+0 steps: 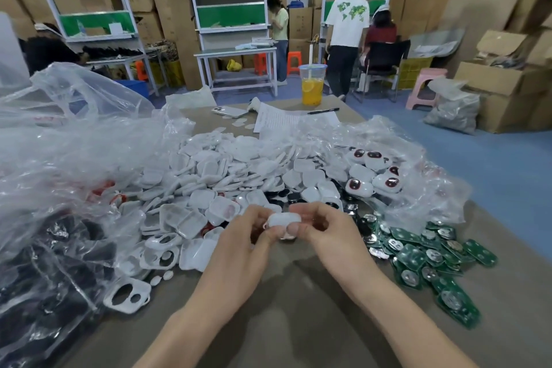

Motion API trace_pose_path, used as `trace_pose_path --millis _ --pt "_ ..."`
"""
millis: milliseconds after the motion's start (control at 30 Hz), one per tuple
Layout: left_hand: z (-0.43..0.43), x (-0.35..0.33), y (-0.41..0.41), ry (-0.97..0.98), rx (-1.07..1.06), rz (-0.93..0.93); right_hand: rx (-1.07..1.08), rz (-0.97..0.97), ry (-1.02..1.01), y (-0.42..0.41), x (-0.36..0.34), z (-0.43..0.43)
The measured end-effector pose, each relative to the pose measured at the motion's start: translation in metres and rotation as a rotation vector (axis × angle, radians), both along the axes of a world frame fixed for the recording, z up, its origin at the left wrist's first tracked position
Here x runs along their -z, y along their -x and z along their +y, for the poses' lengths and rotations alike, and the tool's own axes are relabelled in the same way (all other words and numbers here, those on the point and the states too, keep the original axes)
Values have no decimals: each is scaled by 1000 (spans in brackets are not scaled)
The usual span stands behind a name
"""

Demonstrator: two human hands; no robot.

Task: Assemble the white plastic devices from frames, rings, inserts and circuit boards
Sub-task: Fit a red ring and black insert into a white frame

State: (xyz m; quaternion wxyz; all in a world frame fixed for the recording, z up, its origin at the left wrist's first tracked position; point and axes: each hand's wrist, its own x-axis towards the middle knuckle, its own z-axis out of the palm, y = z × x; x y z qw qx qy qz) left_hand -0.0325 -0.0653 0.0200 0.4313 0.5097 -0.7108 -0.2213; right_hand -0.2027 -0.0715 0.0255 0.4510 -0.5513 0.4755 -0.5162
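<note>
My left hand (251,233) and my right hand (322,225) together hold one small white plastic device (284,220) above the table, thumbs pressed on its near side, fingers curled round its ends. Behind it lies a big heap of white plastic shells (227,170). White frames with oval openings (128,294) lie at the lower left. Green circuit boards (418,257) are piled at the right. Finished white devices with dark red inserts (373,173) sit on clear plastic at the back right.
Crumpled clear plastic bags (68,140), some with black parts (38,287), fill the left. A cup of orange drink (312,85), a pen (323,111), a paper sheet (277,119) and a phone (228,111) stand at the far table edge. People work at benches behind.
</note>
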Motion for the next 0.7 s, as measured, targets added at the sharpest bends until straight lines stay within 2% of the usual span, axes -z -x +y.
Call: trace_pose_path --millis 100,200,400,700 --pt "-10 -5 8 -5 -27 99 -10 -110 6 -3 -4 -13" --pt "-17 1 10 2 -43 168 -29 -119 0 -4 -1 -20" --pt "-23 2 7 101 -55 79 -27 -89 68 -5 0 -21" --pt "-21 6 7 171 -60 94 -11 -60 100 -9 1 -20"
